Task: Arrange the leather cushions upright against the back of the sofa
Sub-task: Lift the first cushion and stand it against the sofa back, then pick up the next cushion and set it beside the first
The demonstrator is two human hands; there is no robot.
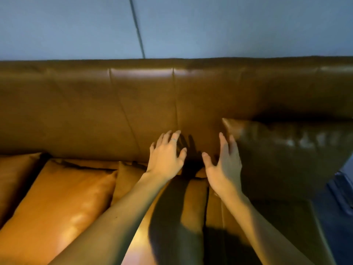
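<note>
A tan leather sofa fills the view, its backrest (133, 104) running across the middle. One dark brown leather cushion (286, 155) stands upright against the backrest at the right. Another tan cushion (63, 197) lies flat on the seat at the left, and the corner of a further one (17, 169) shows at the far left. My left hand (166, 157) hovers with fingers spread in front of the backrest, holding nothing. My right hand (223, 165) is also spread, its fingers beside the upright cushion's left edge; whether they touch it is unclear.
A grey-blue wall (229, 25) rises behind the sofa, with a dark cable (136, 27) running down it. A seat cushion (194, 197) lies under my forearms. Dark floor (342, 197) shows past the sofa's right end.
</note>
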